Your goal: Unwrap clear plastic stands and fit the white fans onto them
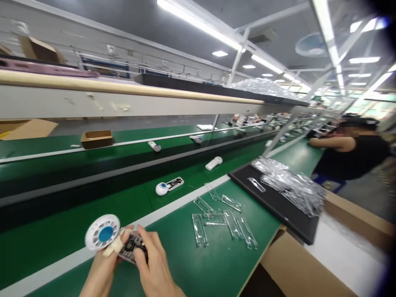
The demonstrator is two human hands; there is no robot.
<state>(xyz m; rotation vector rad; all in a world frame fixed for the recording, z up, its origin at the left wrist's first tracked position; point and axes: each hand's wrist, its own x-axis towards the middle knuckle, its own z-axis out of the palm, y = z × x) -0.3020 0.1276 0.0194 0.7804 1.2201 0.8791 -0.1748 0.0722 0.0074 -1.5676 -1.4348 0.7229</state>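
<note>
Circuit board [132, 247] gripped by right hand [156, 264]; left hand [102, 268] holds white disc [102, 232].

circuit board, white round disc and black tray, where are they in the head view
circuit board [131, 246], head view, on its dark face between the fingers
white round disc [105, 234], head view, on its blue centre
black tray [287, 218], head view, on its bare black surface near the lower edge

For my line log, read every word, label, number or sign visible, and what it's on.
Nothing is legible.
Circuit board in the hands: markings too small to read.
Circuit board on the green belt: markings too small to read.
Framed boards on the far wall: too blurred to read.
</note>
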